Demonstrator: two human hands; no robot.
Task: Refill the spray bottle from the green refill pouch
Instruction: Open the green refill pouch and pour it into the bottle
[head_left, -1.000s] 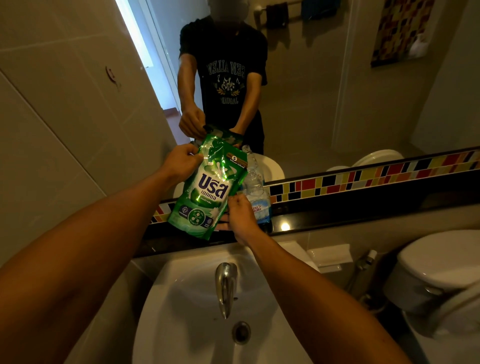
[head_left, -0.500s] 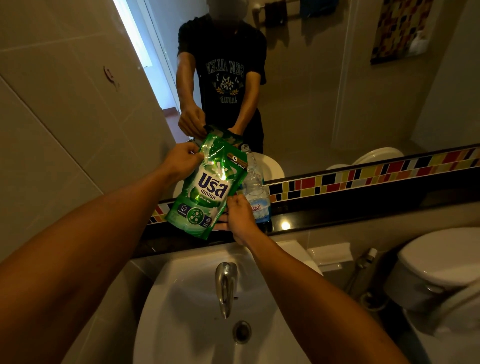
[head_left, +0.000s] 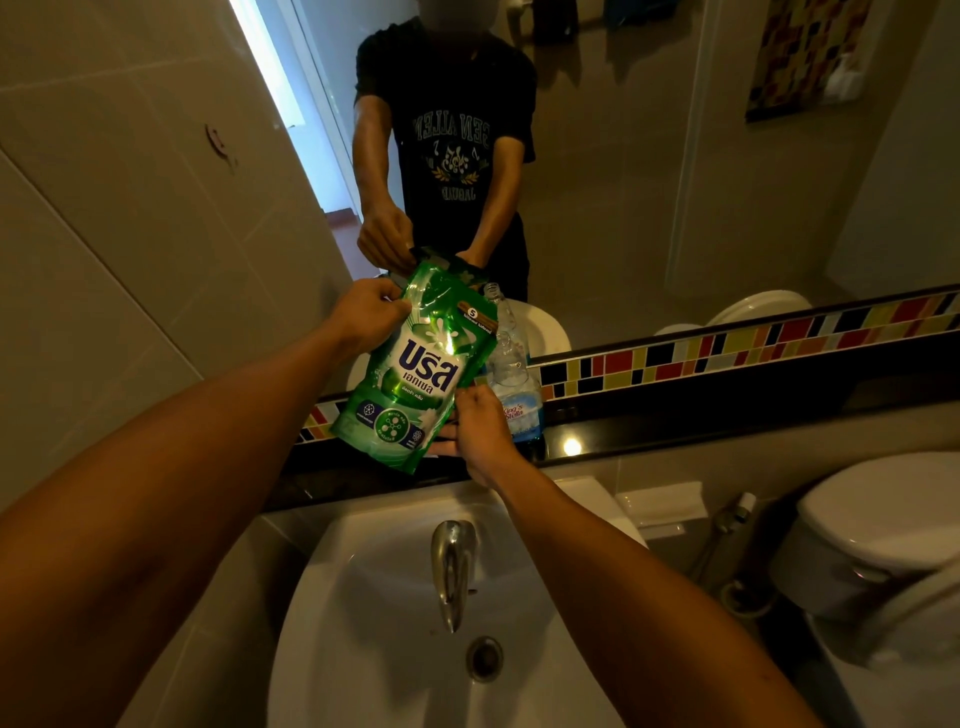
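Tiled bathroom walls (head_left: 130, 218) frame a large mirror (head_left: 649, 182), which shows a person in a dark printed T-shirt holding a pouch with both hands. Below the mirror runs a strip of coloured mosaic tiles (head_left: 727, 348) and a dark, glossy ledge (head_left: 701, 421).

Taking the white sink (head_left: 374, 649) as the landmark: it fills the bottom centre, with a chrome tap (head_left: 453, 566) reaching over its basin and a drain (head_left: 484, 659) just in front of the spout. To the right of the sink stands a white toilet (head_left: 878, 530), and between them a bidet sprayer (head_left: 730, 519) hangs by the wall.

Above the sink's back edge, the green refill pouch (head_left: 410, 374) is held in the air, tilted so its top leans toward the mirror. The left hand (head_left: 366, 314) pinches the pouch's upper left corner. The right hand (head_left: 475, 431) grips the pouch's lower right edge, with the thumb over the front and fingers behind it.

Just right of the pouch, behind the sink, 1 clear bottle (head_left: 514, 384) with a blue label stands upright on the ledge, its mouth uncapped. The pouch partly hides its left side; whether they touch cannot be told.
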